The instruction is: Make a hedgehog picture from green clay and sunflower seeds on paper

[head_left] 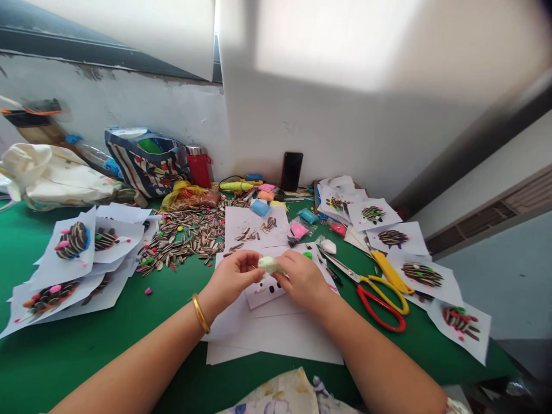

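Observation:
A lump of pale green modelling clay (269,264) is held between my two hands above white paper. My left hand (239,273) pinches its left side with the fingertips. On the other side, the thumb and fingers of my right hand (302,276) close on it too. Under the hands lies a small white sheet (264,296) with dark spots and bits of colour, partly hidden by my fingers. Larger blank sheets (284,339) spread beneath it. A bit of bright green clay (307,255) shows just beyond my right hand.
Sunflower seeds (190,233) are heaped at the back left. Red-and-yellow scissors (366,282) and a yellow cutter (390,270) lie right. Seed pictures (71,247) stack on the left, with more (422,275) along the right edge. Clay packets (298,228) and a phone (292,171) are behind.

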Available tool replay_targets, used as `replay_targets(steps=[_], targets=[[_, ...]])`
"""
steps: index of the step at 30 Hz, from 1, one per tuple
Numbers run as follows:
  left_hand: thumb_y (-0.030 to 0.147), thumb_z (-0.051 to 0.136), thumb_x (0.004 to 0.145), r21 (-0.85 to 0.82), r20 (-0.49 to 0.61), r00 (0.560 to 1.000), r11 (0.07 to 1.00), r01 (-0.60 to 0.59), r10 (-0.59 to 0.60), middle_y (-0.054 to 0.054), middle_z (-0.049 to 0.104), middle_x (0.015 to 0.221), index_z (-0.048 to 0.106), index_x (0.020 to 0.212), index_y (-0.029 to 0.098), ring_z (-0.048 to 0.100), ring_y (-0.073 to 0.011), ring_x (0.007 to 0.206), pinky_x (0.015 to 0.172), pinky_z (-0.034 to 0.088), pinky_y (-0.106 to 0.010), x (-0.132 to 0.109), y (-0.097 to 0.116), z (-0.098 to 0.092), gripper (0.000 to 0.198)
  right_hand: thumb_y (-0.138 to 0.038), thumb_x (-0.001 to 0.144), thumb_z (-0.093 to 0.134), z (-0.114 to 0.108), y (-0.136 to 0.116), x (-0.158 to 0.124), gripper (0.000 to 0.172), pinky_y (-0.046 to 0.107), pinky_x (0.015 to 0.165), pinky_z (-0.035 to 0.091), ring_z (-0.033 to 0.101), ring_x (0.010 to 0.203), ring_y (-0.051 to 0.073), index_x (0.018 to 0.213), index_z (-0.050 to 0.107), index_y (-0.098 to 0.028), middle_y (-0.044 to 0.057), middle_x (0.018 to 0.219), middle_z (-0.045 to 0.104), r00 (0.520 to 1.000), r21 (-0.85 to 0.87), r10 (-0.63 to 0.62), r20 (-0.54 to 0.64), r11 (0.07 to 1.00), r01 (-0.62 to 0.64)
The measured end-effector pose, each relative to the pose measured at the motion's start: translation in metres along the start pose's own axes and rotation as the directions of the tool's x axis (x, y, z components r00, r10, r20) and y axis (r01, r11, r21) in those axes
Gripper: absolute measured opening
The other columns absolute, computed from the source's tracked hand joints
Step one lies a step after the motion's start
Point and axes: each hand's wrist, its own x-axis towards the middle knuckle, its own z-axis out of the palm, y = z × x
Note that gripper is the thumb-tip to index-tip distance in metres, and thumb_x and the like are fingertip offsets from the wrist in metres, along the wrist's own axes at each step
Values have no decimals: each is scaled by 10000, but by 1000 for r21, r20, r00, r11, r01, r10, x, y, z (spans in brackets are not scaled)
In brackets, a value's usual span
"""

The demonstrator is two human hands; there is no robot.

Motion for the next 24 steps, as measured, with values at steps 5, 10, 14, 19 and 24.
replay_targets(steps=[5,10,14,19,24], targets=[[253,748,672,-11,39,998,999,40,-39,-8,653,777,633,961,144,612,-116,610,583,537,-266,-2,2,1,330,-221,942,481,3,0,0,214,301,657,314,496,733,168,763,593,-182,47,783,581,998,-77,-63,-6,995,63],[238,703,707,162,52,998,986,-34,26,-23,673,822,658,978,170,626,-136,635,573,551,-276,-1,-2,-3,284,-203,916,491,3,-2,-1,210,312,653,302,487,736,173,729,585,-188,46,757,576,996,-109,-86,0,990,85],[256,708,753,488,39,975,847,-211,220,-26,671,878,687,965,211,636,-149,716,660,543,-280,-2,-4,-6,218,-208,910,505,1,-3,0,193,313,642,292,479,730,173,741,596,-187,49,763,577,997,-133,-79,25,988,82],[280,703,795,676,101,905,639,-367,413,-32,646,962,673,882,219,627,-185,878,794,512,-312,-6,0,-4,111,-242,922,530,2,-7,0,188,313,630,281,488,737,175,763,610,-181,48,777,583,995,-129,-82,59,988,89],[264,680,829,669,69,853,611,-424,517,-38,651,956,656,860,206,620,-183,905,829,498,-318,-6,-3,-2,70,-316,962,507,4,-3,-1,260,301,635,305,488,717,167,764,608,-183,39,765,562,1000,-40,8,16,999,-8]])
